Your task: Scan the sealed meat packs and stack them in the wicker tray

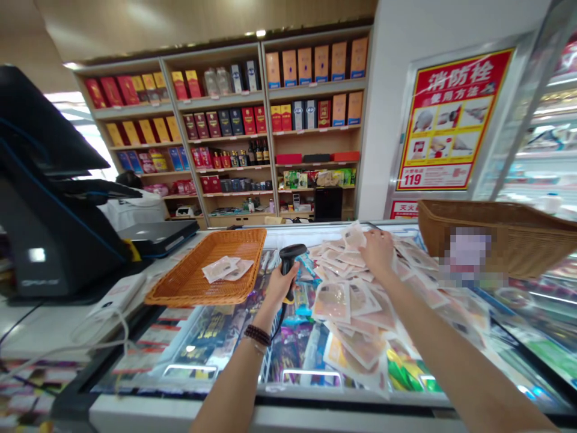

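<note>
My left hand [280, 285] is wrapped round the handle of a black barcode scanner [292, 252], held above the glass top of a freezer. A dark beaded bracelet [258, 334] circles that wrist. At the back of a spread heap of flat clear packets [345, 331], my right hand [378, 248] grips one packet [353, 236] by its edge and has it tilted up. To the left, an orange wicker tray [166, 293] holds a few similar packets [226, 268]. What is inside the packets is too blurred to name.
A brown wicker basket [541, 240] stands at the right of the freezer [216, 415]. On the left counter are a black till [58, 240], a flat dark scale-like device [155, 236] and a white cable [67, 350]. Stocked shelves [225, 138] line the back wall.
</note>
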A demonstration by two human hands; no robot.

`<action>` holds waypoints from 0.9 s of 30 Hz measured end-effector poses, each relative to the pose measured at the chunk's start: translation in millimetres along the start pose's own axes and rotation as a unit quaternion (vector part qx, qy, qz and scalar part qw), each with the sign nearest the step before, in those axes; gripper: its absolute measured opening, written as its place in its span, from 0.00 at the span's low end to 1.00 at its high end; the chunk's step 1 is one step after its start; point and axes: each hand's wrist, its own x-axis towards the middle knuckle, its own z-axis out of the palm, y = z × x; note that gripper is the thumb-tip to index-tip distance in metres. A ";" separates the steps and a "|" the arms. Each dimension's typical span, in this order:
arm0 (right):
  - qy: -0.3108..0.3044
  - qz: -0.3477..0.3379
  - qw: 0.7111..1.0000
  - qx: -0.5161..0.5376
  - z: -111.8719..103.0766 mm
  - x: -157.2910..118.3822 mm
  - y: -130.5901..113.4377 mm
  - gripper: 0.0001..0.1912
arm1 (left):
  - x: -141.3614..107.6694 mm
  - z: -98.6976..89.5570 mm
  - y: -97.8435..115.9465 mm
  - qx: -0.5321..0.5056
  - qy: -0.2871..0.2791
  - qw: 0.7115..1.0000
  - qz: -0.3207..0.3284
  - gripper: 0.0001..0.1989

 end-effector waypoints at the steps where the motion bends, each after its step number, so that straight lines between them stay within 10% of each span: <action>1: -0.013 0.004 1.000 0.014 -2.4 3.5 -3.1 0.11 | -0.4 -0.1 1.0 -0.001 0.000 1.000 -0.003 0.30; 6: -0.029 0.078 0.978 0.193 1.2 12.4 -25.3 0.03 | -2.8 3.0 8.1 -0.011 0.000 1.000 0.000 0.32; 12: -0.090 0.188 0.865 0.457 40.5 -22.8 -54.7 0.10 | -4.5 1.9 15.3 -0.007 0.009 1.000 0.024 0.35; 27: -0.127 0.131 0.890 0.418 66.3 -46.4 -47.2 0.07 | -8.7 2.0 7.2 0.010 -0.061 0.998 -0.006 0.30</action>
